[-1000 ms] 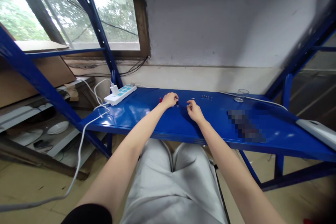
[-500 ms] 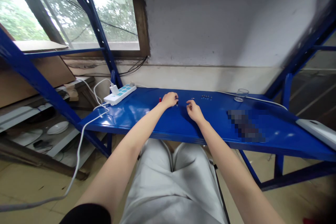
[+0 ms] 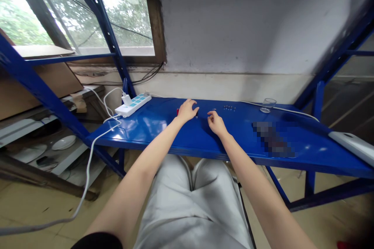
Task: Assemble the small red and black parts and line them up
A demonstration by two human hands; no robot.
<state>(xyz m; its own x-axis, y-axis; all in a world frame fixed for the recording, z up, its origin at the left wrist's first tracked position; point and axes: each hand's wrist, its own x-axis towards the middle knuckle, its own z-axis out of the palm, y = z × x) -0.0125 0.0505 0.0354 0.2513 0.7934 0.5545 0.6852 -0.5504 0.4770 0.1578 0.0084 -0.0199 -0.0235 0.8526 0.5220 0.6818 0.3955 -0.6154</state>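
the left hand (image 3: 186,111) rests low over the far middle of a blue steel shelf (image 3: 304,155), its fingers spread and arched, the tips pointing far and right. just past those fingertips stands a tiny dark object (image 3: 196,114), perhaps a small pen-like part, though it is too small to name surely; it sits beside the fingertips, and no pinch shows. a small red object (image 3: 177,112) sits partly behind the left side of the same hand, nearly touching it.

the right hand (image 3: 216,123) lies nearer the middle of the shelf, a little right of the left hand and apart from it, with its fingers loosely curled and close together. i cannot tell whether those fingertips (image 3: 210,113) hold anything. a tiny metal piece (image 3: 214,109) lies just beyond them, and a short double row of small metal fasteners (image 3: 229,107) lies further right near the far edge.

a white power strip (image 3: 133,105) sits at the far left of the shelf, with a white charger (image 3: 126,99) plugged into it. a clear glass (image 3: 268,105) stands at the far right, and a blurred patch (image 3: 272,139) covers something on the near right.
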